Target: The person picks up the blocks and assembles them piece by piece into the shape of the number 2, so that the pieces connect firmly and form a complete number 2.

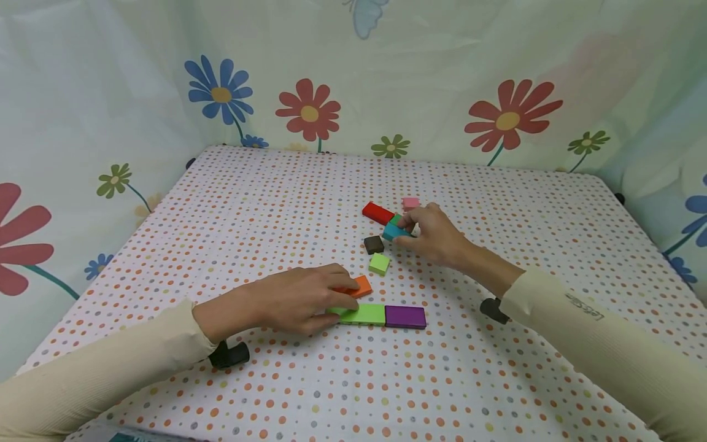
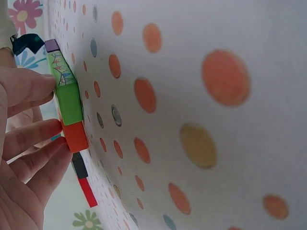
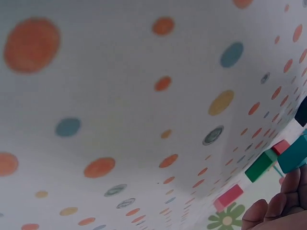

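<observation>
Looks from the head forward and down toward twelve o'clock, far enough back for most of the white, dotted table. Skims low and close from the left wrist, rolled sideways, with the bare left grip near nine o'clock; shares the orange rectangular block with the head view. Looks similarly low from the right wrist, with the bare right grip near four o'clock; shares the teal rectangular block likewise.

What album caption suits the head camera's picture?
Dotted tabletop: left hand touches an orange block and a long lime block, right hand pinches a blue block.
</observation>
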A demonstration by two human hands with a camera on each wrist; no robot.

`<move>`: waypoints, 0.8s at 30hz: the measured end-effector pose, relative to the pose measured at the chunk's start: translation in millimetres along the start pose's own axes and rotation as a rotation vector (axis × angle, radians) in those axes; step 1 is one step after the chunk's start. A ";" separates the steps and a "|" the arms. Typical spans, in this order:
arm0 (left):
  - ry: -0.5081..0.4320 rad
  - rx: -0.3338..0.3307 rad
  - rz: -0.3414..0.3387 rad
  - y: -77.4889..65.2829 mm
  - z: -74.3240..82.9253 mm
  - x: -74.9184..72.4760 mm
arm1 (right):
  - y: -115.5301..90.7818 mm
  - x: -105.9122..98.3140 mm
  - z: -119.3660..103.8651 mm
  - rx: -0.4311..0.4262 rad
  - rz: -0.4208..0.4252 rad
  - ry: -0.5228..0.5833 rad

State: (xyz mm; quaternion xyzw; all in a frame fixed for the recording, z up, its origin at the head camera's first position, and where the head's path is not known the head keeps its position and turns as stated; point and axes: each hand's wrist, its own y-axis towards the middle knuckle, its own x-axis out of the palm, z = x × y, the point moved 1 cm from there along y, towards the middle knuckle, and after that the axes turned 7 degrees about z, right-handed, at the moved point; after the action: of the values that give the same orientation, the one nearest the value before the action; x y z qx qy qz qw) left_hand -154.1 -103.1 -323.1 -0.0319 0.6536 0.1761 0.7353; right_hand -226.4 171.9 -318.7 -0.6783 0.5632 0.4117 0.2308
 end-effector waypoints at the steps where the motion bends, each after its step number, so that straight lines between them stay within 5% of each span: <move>1: 0.001 0.000 0.000 0.0 0.1 0.0 | -0.9 -0.1 -0.4 0.003 -0.001 0.000; 24: -0.002 -0.015 -0.012 1.0 0.4 -0.1 | -20.3 3.3 -6.1 -0.013 -0.030 -0.004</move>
State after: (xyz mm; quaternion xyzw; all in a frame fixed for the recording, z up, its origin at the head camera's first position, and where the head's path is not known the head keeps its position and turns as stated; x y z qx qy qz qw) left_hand -154.1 -102.1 -322.7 -0.0410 0.6515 0.1764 0.7367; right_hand -205.0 170.5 -321.1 -0.6873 0.5497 0.4132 0.2339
